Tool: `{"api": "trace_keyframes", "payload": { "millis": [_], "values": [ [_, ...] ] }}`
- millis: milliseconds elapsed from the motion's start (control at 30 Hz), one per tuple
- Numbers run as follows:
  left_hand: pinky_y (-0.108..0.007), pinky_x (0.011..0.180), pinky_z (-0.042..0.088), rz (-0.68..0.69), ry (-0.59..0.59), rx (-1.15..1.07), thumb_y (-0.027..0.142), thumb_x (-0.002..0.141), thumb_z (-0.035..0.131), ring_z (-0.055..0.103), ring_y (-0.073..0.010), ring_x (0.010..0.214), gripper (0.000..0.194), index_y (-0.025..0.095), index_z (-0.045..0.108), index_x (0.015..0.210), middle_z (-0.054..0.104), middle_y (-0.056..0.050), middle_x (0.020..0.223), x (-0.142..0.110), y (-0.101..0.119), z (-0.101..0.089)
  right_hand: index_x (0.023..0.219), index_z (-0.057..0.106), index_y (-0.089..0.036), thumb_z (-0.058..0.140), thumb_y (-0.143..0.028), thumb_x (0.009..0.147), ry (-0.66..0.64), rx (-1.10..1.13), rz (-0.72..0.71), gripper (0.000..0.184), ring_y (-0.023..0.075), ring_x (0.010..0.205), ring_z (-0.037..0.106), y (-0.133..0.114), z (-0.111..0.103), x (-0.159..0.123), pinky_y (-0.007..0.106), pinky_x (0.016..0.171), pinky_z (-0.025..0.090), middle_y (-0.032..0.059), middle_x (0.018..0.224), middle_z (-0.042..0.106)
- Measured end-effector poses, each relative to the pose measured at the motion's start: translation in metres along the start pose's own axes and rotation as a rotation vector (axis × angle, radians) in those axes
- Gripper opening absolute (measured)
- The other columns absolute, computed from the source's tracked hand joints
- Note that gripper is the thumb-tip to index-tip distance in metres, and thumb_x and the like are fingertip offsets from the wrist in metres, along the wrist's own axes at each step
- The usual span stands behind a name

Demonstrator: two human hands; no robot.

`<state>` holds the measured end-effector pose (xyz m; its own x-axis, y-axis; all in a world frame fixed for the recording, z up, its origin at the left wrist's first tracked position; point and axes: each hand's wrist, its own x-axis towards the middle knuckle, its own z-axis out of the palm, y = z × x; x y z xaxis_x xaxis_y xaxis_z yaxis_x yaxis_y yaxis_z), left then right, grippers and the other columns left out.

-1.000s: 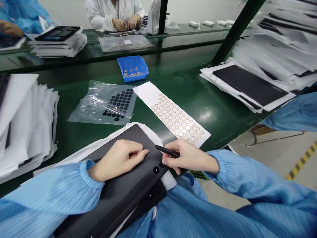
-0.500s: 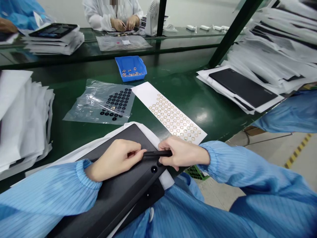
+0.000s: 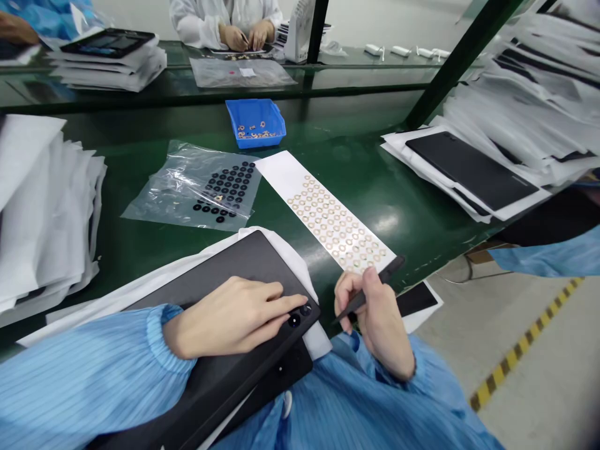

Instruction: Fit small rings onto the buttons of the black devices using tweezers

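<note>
Panel: we see a black panel (image 3: 225, 350) tilted across the lap, its upper end resting on white wrap at the edge of the green table (image 3: 365, 181); two small round holes sit at its right corner.
Left hand: our left hand (image 3: 229, 322) lies flat on the panel, fingers (image 3: 281, 306) stretched out together, the tips just beside the two holes.
Right hand: our right hand (image 3: 375, 319) is curled round black tweezers (image 3: 368, 290), pinching them near the middle; it hangs off the panel's right corner, apart from it, the tweezers slanting up to the right.
Sheet: a white sheet (image 3: 323, 212) with rows of tan rings lies just beyond the right hand.
Bag: a clear bag (image 3: 197, 187) holding black discs lies left of the sheet.
Bin: a blue bin (image 3: 255, 122) with a few rings stands behind both.
Stacks: white-wrapped stacks (image 3: 42, 206) sit at the left, and another panel (image 3: 469, 169) on white wrap at the right.
Others: a person's hands (image 3: 248, 34) work at the far bench.
</note>
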<state>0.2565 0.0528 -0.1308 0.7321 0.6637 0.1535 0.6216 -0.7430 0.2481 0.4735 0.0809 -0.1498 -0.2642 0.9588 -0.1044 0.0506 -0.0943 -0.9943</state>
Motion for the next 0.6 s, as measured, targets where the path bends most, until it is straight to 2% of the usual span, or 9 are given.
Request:
{"api": "trace_keyframes", "payload": {
  "millis": [67, 167, 400, 600],
  "values": [
    [-0.025, 0.049, 0.037, 0.008, -0.017, 0.019, 0.024, 0.101, 0.022, 0.054, -0.013, 0.053, 0.039, 0.018, 0.055, 0.12, 0.054, 0.001, 0.071, 0.0, 0.0, 0.0, 0.059, 0.052, -0.019, 0.044, -0.066, 0.085, 0.045, 0.101, 0.018, 0.054, 0.012, 0.037, 0.052, 0.007, 0.007, -0.007, 0.023, 0.037, 0.043, 0.0006, 0.046, 0.055],
    [-0.026, 0.05, 0.037, 0.022, -0.052, 0.045, 0.021, 0.098, 0.028, 0.055, -0.0135, 0.055, 0.035, 0.019, 0.053, 0.123, 0.054, 0.001, 0.072, 0.0, -0.001, -0.001, 0.066, 0.051, -0.019, 0.059, -0.056, 0.082, 0.09, 0.089, -0.013, 0.041, 0.013, 0.045, 0.06, 0.009, 0.014, -0.011, 0.024, 0.046, 0.051, 0.0, 0.051, 0.061],
    [-0.026, 0.051, 0.037, 0.009, -0.161, 0.059, 0.018, 0.092, 0.04, 0.055, -0.0135, 0.058, 0.037, 0.021, 0.051, 0.127, 0.054, 0.002, 0.072, -0.002, -0.002, 0.0, 0.064, 0.044, -0.021, 0.058, -0.05, 0.084, 0.103, -0.039, -0.055, 0.038, 0.0091, 0.037, 0.052, 0.005, 0.018, -0.01, 0.02, 0.039, 0.043, -0.0026, 0.048, 0.057],
    [-0.027, 0.051, 0.037, 0.025, -0.128, 0.042, 0.017, 0.091, 0.041, 0.056, -0.0143, 0.059, 0.036, 0.02, 0.052, 0.125, 0.057, 0.001, 0.074, -0.002, -0.002, 0.0, 0.064, 0.044, -0.021, 0.058, -0.051, 0.084, 0.1, -0.06, -0.061, 0.039, 0.0087, 0.036, 0.05, 0.005, 0.02, -0.011, 0.02, 0.039, 0.042, -0.0029, 0.048, 0.055]
  ]
}}
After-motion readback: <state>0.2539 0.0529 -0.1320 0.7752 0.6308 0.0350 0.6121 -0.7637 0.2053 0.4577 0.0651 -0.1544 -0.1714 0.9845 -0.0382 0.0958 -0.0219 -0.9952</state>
